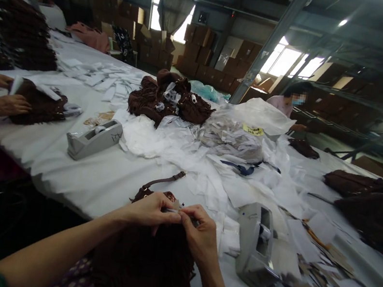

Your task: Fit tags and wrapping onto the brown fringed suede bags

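Observation:
A dark brown fringed bag (146, 258) lies at the near edge of the white table (97, 181), its strap (163, 181) curling away from me. My left hand (149, 210) and my right hand (200, 233) meet over the bag's top edge. Both pinch a small pale piece (175, 209) between their fingertips, fingers closed. What that piece is I cannot make out.
A grey tape dispenser (257, 245) stands just right of my hands, another (93, 139) further left. White wrapping paper (217, 167) and brown bags (169, 100) pile mid-table, more bags (376, 204) at right. A co-worker's hands (7, 105) hold a bag at left; another person (289, 103) sits beyond.

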Motion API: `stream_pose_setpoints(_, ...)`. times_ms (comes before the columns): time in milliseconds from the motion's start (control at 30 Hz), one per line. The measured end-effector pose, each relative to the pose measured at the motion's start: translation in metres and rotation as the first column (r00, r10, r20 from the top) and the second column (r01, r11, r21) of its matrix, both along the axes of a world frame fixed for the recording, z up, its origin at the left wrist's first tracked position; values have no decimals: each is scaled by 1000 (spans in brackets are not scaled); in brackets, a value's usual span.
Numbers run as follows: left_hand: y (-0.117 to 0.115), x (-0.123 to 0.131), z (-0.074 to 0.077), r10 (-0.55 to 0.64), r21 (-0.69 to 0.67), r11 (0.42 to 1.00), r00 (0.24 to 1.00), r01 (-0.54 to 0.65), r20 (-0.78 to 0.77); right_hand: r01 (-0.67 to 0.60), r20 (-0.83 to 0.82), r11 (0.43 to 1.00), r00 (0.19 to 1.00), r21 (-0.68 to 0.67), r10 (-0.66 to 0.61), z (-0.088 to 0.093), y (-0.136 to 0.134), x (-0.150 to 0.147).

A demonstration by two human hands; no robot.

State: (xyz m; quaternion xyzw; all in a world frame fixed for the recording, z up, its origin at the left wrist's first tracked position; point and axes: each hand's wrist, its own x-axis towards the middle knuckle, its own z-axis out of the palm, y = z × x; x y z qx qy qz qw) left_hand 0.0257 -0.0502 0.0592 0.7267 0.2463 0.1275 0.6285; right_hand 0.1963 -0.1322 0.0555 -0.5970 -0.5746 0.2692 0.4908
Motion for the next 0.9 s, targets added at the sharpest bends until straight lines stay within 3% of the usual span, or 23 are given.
stream_pose_setpoints(100,3,-1,-6,-39,35,999,999,39,-16,-80,-1,997,997,-22,80,-4,2,6)
stream_pose_setpoints(233,6,-4,-1,-104,73,992,994,105,-23,-212,21,976,977,-45,213,0,4,12)
stream_pose_setpoints(400,3,-8,3,-93,86,992,995,94,-22,-170,38,982,984,-79,173,1,3,7)
stream_pose_setpoints(500,0,-11,0,-89,173,980,994,98,-60,-105,-40,982,994,-159,100,-1,5,4)
stream_pose_setpoints(600,0,-13,2,-93,296,948,991,117,-96,-194,-143,950,976,-246,162,4,9,5)
stream_pose_setpoints(700,1,-12,6,-120,362,920,988,148,-98,-259,-101,916,966,-307,239,12,10,7)
stream_pose_setpoints(900,1,-7,3,-83,474,872,991,122,-102,-172,111,981,977,-92,181,6,0,1)
